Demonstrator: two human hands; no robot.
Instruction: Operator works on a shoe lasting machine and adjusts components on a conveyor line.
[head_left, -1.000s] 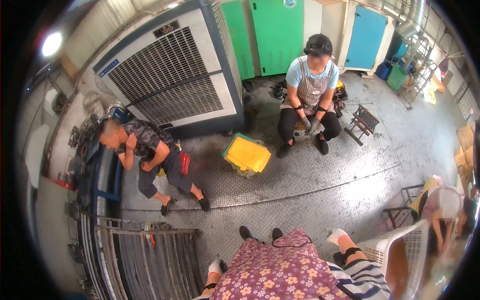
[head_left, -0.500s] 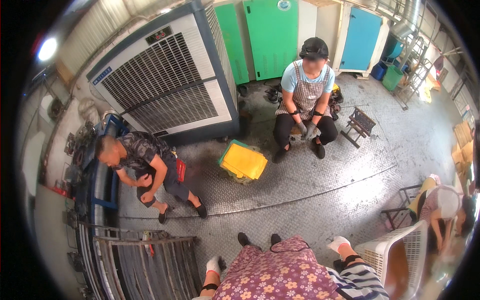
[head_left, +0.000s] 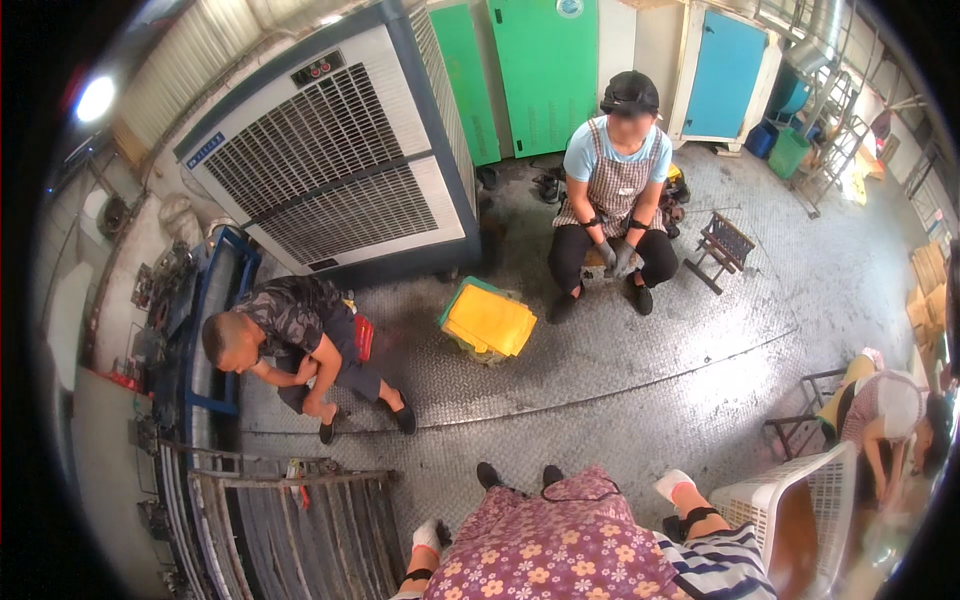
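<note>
White-gloved, pink-cuffed left hand (head_left: 427, 537) and right hand (head_left: 675, 486) flank the purple floral fabric apron (head_left: 555, 545). Finger closure cannot be told; no held item shows. Nearest the left hand, on its outer side: grey metal-bar rack (head_left: 310, 530). Nearest the right: white perforated plastic basket (head_left: 745, 498). Current step: apparently a pause. Any grasp would call for reaching sideways first.
</note>
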